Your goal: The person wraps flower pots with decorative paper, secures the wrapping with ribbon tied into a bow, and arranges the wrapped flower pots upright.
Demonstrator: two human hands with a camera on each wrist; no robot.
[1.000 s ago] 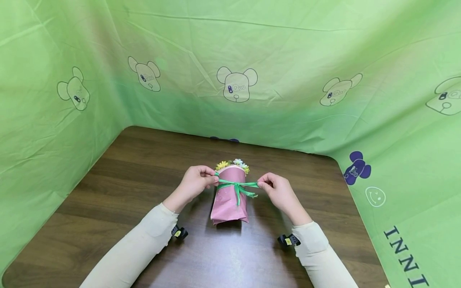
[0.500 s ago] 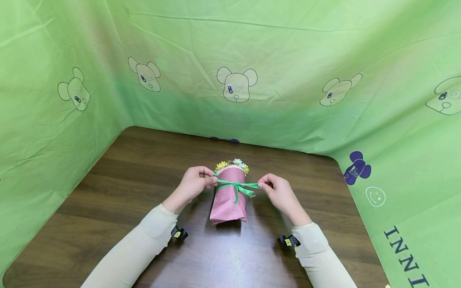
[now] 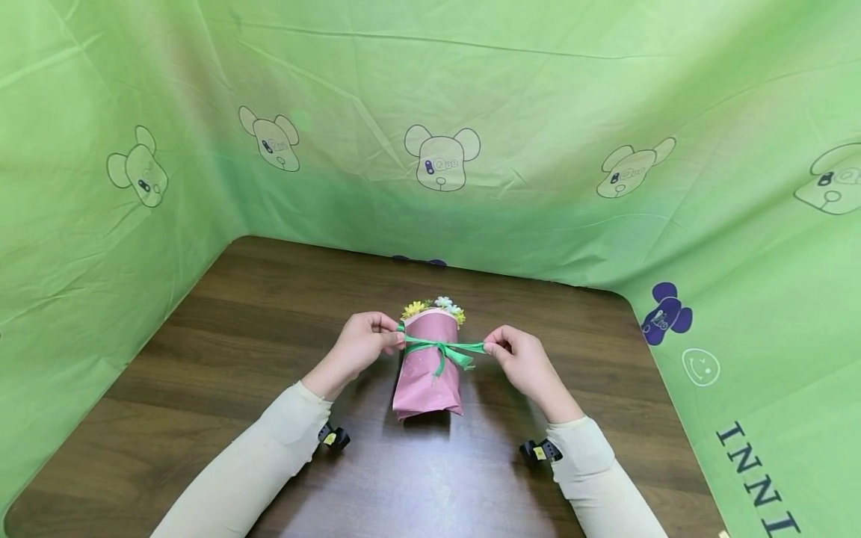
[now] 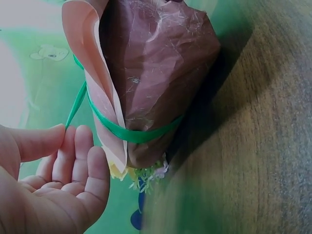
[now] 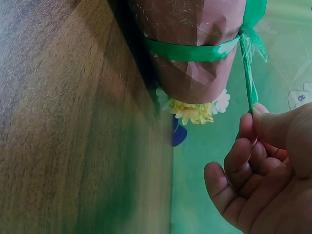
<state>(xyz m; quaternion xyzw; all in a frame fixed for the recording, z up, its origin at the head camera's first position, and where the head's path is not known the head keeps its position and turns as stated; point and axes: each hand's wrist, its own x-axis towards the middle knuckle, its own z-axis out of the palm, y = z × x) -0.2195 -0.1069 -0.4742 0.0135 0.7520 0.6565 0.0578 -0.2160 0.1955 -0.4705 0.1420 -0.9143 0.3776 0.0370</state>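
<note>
A bouquet wrapped in pink paper [image 3: 430, 388] lies on the table, its yellow and white flowers [image 3: 444, 302] showing at the far end. Round its middle runs a green ribbon [image 3: 440, 346], knotted on top, with loose frayed tails hanging over the paper. My left hand [image 3: 366, 340] pinches one side of the ribbon between thumb and forefinger, just left of the wrap. On the other side, my right hand [image 3: 521, 359] pinches a ribbon loop with thumb and forefinger. Between the two hands the ribbon is stretched taut. Both wrist views show the band pressing into the paper.
The brown wooden table [image 3: 269, 291] carries the bouquet. Green printed cloth [image 3: 350, 90] hangs behind the table and along both sides. Black wrist cameras [image 3: 334, 436] sit under both cuffs.
My right hand has shifted very slightly to the right with the ribbon, and the left marginally left. The frayed tails below the knot have drawn in and shortened a little.
</note>
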